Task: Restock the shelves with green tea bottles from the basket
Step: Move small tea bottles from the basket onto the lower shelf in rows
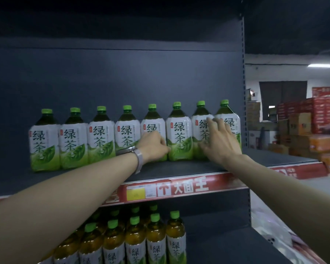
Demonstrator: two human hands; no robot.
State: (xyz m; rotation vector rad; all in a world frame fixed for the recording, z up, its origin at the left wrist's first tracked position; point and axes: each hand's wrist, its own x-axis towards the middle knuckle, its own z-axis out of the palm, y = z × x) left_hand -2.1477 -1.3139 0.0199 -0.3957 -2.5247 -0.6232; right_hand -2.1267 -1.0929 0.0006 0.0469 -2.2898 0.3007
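Observation:
Several green tea bottles with green caps and white-and-green labels stand in a row at the back of the dark upper shelf. My left hand, with a watch on its wrist, grips the lower body of the fifth bottle from the left. My right hand lies with straight, spread fingers against the two rightmost bottles, covering part of their labels. The basket is out of view.
The lower shelf holds several smaller tea bottles on its left side. A red price strip runs along the upper shelf's front edge. A perforated upright ends the shelf on the right. Stacked cartons stand beyond it.

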